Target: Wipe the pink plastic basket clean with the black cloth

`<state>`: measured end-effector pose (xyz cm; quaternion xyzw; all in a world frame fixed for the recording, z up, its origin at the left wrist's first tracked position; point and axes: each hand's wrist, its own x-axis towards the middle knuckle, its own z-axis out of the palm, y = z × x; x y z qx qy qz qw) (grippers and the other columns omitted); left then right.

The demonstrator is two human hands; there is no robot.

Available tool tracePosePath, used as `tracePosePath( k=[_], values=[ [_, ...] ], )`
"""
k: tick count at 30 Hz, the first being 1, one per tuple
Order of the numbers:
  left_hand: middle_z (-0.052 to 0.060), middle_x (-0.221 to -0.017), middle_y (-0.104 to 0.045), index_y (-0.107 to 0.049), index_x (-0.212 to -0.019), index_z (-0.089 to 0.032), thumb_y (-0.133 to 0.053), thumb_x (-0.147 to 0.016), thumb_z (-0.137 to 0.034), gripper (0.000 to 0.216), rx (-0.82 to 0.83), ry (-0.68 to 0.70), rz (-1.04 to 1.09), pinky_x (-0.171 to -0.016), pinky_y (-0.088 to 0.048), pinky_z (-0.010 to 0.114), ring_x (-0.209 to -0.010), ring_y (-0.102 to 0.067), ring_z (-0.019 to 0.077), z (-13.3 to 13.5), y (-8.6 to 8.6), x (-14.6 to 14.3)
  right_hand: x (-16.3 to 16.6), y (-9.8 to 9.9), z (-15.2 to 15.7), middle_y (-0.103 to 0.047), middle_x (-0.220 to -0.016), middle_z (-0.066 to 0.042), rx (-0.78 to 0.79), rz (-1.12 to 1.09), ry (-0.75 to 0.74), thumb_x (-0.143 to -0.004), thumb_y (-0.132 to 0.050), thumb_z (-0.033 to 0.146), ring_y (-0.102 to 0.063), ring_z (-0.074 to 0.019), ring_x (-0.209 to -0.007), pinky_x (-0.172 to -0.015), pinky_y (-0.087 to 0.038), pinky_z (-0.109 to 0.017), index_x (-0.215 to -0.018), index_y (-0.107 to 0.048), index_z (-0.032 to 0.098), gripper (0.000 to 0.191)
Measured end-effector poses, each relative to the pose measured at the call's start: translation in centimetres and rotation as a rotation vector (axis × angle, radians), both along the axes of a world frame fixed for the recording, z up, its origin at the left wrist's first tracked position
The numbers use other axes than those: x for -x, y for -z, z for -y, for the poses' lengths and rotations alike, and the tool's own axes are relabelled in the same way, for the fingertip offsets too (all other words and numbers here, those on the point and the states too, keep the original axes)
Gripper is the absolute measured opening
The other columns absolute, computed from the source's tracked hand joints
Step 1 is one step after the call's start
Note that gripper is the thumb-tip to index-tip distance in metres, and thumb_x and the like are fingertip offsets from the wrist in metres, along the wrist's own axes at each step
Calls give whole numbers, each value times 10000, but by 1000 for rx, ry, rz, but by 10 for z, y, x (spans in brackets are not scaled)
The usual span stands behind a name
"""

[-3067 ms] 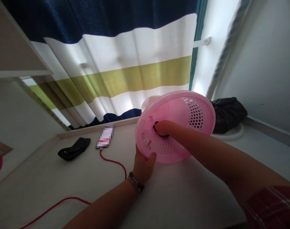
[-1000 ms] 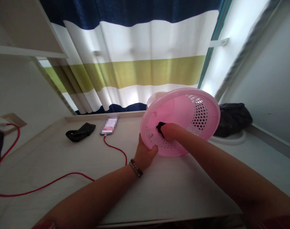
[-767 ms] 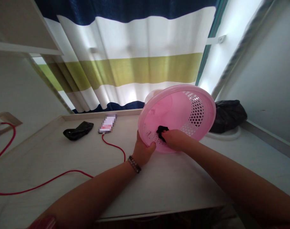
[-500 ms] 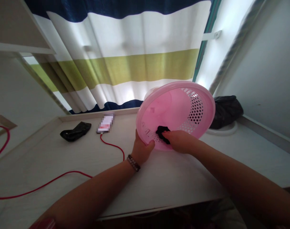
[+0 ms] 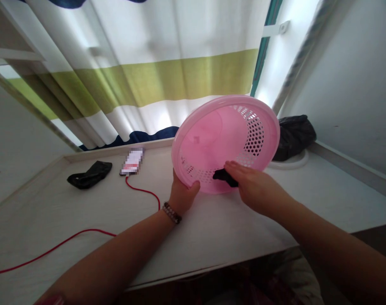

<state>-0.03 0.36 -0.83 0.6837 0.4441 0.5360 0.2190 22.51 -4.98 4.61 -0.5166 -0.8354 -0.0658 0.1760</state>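
A pink plastic basket (image 5: 212, 127) with rows of holes in its wall is tilted, its mouth facing me. My left hand (image 5: 183, 195) grips the lower left of its rim, thumb over the edge and the other fingers hidden behind. At the lower right of the mouth, my right hand (image 5: 258, 186) is closed on a bunched black cloth (image 5: 225, 177). The cloth lies over the lower inner wall near the rim. Inside the basket I see bare pink plastic and a small square mark on the bottom.
A phone (image 5: 132, 162) on a red cable (image 5: 145, 190) lies on the white desk (image 5: 212, 237). Left of it is a crumpled black bag (image 5: 90, 175). Behind the basket's right side, a black plastic bag (image 5: 294, 135) rests on a white round object (image 5: 291, 162). A striped curtain (image 5: 167, 80) hangs behind.
My right hand has drawn the black cloth right along the lower inner wall, toward the rim. My left hand keeps its hold on the basket. The whole view has shifted slightly.
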Motion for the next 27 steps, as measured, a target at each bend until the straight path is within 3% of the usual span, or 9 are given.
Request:
tracePosePath(
  k=[3, 6, 18, 27],
  values=[
    [147, -1321, -463, -238, -1357, -165, -650, -678, -172, 794, 15, -24, -15, -1069, -356, 432, -1186, -493, 237, 1, -2, -1, 11, 33, 6, -445, -1380, -185, 84, 201, -75, -811, -381, 88, -408, -287, -1281, -1047, -355, -427, -1320, -468, 27, 520],
    [150, -1301, -478, -262, -1341, -149, -653, -676, -172, 771, 17, -38, -29, -1064, -364, 428, -1179, -497, 237, 1, -3, -2, 17, 50, 9, -403, -1402, -208, 75, 248, -72, -829, -381, 103, -377, -301, -1299, -1047, -345, -447, -1347, -431, 22, 527],
    [144, -1316, -476, -282, -1357, -166, -666, -669, -164, 788, 6, -41, -25, -1067, -365, 454, -1201, -486, 250, 0, -1, -2, 12, 48, 11, -385, -1416, -199, 80, 231, -101, -832, -399, 127, -362, -294, -1309, -1048, -343, -448, -1373, -405, 62, 546],
    [146, -1288, -491, -297, -1336, -151, -658, -667, -156, 760, 18, -26, -14, -1056, -380, 440, -1174, -503, 242, 0, -3, -2, -18, 41, 14, -432, -1377, -211, 12, 339, -27, -832, -419, 138, -392, -305, -1289, -1057, -324, -460, -1317, -477, 31, 500]
  ],
)
